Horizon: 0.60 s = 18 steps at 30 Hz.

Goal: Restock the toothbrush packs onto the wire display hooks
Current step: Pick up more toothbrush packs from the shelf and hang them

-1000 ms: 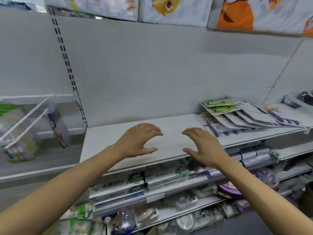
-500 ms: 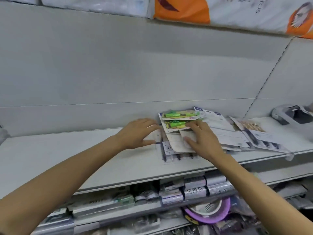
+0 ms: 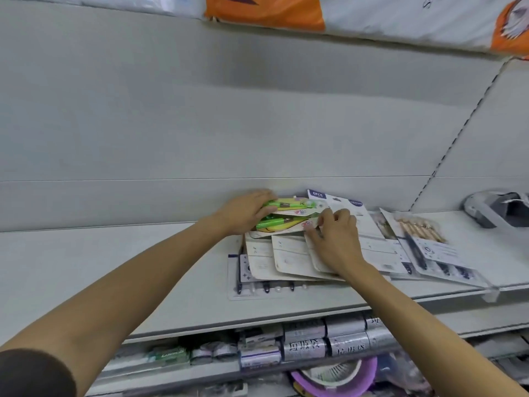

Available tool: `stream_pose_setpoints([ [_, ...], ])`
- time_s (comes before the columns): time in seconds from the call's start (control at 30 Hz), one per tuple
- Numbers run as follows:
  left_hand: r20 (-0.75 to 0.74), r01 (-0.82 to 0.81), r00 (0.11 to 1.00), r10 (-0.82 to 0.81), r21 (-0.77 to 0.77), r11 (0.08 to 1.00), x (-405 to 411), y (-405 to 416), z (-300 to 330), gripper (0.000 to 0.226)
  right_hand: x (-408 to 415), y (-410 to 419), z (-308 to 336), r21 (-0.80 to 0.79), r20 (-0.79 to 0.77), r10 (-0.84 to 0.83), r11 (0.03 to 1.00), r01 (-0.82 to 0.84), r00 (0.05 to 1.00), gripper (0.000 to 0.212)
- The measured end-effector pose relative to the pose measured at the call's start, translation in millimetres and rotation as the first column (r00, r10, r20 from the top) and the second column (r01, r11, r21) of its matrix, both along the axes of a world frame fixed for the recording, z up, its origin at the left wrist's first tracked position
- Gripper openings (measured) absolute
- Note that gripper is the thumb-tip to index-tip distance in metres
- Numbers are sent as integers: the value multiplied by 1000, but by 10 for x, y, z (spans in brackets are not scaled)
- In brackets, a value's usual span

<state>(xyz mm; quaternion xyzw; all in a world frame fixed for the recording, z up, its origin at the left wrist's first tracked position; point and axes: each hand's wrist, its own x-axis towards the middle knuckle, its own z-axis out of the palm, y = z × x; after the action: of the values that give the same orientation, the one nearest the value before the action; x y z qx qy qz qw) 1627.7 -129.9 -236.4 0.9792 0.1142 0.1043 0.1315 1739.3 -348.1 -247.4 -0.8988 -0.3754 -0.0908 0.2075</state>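
green toothbrush packs between both hands

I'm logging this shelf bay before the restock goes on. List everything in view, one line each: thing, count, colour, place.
green toothbrush packs: at least two, green on pale cards, top of the pile at the shelf's back
face-down card packs: several, off-white, fanned under the green ones
6PCS pack: one, white with purple tabs, behind the right hand
dark-handled brush packs: several, clear and white, right of the pile
shelf: one, grey-white
grey item: one, far right of the shelf
boxed goods: many, silver, lower shelf
left hand: grips the green packs
right hand: pinches a card's edge
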Motion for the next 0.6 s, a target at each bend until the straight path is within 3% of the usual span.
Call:
stream_pose_setpoints([
  [0.1,47,-27,998,34,-147,989,81,-25,7,41,112,35,18,-6,-122,-81,997,81,989,45],
  [0.27,29,-61,997,74,-318,946,72,-15,103,48,129,91,111,200,-331,-8,977,79,944,45],
  [0.37,-24,-76,997,72,-234,969,7,23,182,73,120,134,151,342,-437,69,935,95,897,49],
  [0.47,-39,-74,997,69,-155,985,-80,108,181,87,95,173,232,489,-584,179,856,167,792,58],
  [0.53,8,-81,996,84,-212,974,-165,145,147,90,67,209,281,538,-631,236,820,197,739,62],
  [0.6,61,-93,990,124,-371,924,-288,136,132,86,28,260,328,570,-661,280,790,223,696,58],
])
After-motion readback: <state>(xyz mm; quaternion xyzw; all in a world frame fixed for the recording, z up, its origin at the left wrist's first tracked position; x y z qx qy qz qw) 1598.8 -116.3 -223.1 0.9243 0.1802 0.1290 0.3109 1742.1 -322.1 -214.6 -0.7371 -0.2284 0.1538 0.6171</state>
